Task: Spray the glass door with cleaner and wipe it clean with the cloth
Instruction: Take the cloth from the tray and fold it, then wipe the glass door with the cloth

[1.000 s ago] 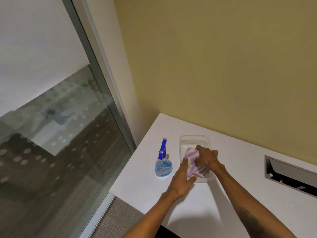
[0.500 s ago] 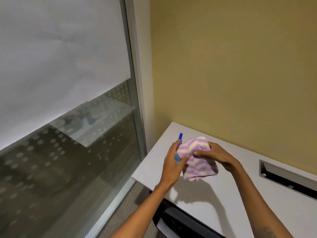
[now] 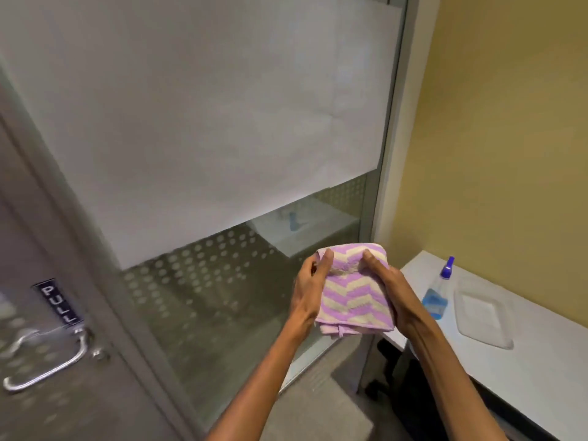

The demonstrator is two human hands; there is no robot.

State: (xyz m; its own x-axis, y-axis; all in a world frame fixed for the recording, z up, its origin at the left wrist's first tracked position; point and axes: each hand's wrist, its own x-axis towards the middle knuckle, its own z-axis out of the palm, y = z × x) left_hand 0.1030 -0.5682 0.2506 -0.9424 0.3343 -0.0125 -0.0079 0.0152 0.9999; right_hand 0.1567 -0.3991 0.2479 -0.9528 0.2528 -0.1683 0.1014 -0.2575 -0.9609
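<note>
Head view: folded cloth held up in both hands, in front of the glass.
Left hand and right hand each in a closed grip on a cloth side, thumbs on top. Spray bottle upright on desk, beside empty clear tray. Glass door at left, PULL sign, handle.

A folded cloth with purple and cream zigzag stripes is pinched between the left hand and right hand. The blue spray bottle stands upright just right of the right hand. The glass door lies far left of both hands.
</note>
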